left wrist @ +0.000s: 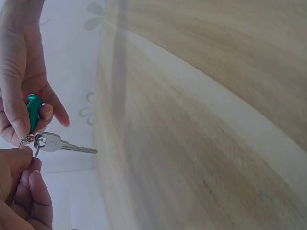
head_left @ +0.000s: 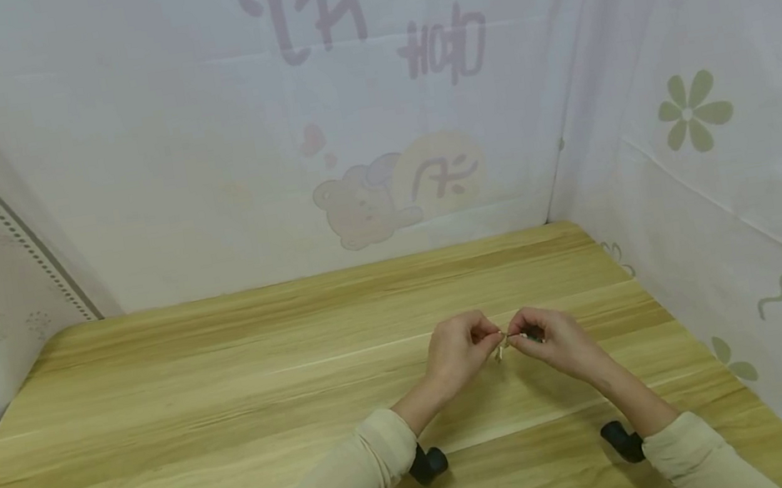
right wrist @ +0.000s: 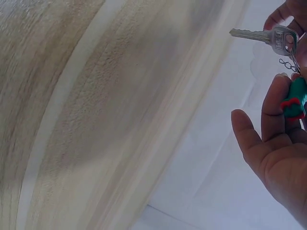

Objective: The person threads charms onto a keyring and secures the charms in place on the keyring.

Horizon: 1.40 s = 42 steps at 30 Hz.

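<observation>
My left hand (head_left: 459,352) and right hand (head_left: 559,343) meet above the table, fingertips almost touching. Between them hangs a silver key (left wrist: 52,142) on a thin metal key ring (left wrist: 37,151), which the left thumb and fingers pinch. A small green keychain charm with red trim (right wrist: 296,98) lies within the right hand's curled fingers; the right thumb and forefinger pinch its top end, where a short chain (right wrist: 287,63) shows. The key's blade points away from both hands. Fingertips partly hide where ring and chain meet.
The wood-grain table (head_left: 195,408) extends far to the left of the hands. Printed white cloth (head_left: 196,155) hangs behind it and along both sides. Black devices, one by the left wrist (head_left: 427,464) and one by the right (head_left: 621,442), show beside the beige sleeves.
</observation>
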{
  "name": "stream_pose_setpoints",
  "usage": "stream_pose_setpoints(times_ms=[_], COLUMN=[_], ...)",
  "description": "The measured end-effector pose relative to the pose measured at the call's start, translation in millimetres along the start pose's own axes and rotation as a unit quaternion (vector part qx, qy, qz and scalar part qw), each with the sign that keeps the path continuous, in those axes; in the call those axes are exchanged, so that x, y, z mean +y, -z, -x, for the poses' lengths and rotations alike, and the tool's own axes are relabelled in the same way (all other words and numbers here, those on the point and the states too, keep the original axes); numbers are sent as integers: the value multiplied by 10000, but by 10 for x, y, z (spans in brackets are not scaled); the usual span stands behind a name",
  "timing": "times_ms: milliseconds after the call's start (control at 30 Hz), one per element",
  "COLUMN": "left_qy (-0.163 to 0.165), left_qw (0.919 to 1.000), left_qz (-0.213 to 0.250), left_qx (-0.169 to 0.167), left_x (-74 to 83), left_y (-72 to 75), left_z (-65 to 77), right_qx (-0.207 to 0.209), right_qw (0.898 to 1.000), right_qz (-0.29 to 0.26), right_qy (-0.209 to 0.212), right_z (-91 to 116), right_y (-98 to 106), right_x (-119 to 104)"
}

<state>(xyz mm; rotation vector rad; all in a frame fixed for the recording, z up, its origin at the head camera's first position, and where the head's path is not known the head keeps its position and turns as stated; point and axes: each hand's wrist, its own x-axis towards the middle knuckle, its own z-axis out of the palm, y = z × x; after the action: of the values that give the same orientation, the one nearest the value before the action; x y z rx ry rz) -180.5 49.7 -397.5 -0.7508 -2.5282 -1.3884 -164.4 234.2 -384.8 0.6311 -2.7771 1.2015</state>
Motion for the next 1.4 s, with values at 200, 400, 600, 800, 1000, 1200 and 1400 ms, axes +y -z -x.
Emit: stream_pose_setpoints(times_ms=[200,400,600,800,1000,1200,1400], left_qy=[451,697,332,-31,-263,196,604], left_qw=[9972,9931,9990,9992,9968,9997,9951], left_qz=[600,945,263,-398,-749,-11,785], left_qx=[52,-39,-118,-91,-23,-111,-73], left_x=[14,17,13,24,10,-2,5], left_y=[5,8,-1,-7,-13,-13,-6], left_z=[-1,2,1,6,11,12,6], right_qx=[127,114,-12,-16,-12,-40,-16], right_qw=[9999,9999,9999,9995,9991,9999,10000], right_qz=[54,-48,33,238,307,104,-4], right_qy=[-13,-22,120,226,283,130,-6], right_z=[-14,-14,-6,-16,-12,2,0], right_y=[-5,2,14,3,-5,1,10], right_x=[3,-14,-33,-38,-14,-14,-23])
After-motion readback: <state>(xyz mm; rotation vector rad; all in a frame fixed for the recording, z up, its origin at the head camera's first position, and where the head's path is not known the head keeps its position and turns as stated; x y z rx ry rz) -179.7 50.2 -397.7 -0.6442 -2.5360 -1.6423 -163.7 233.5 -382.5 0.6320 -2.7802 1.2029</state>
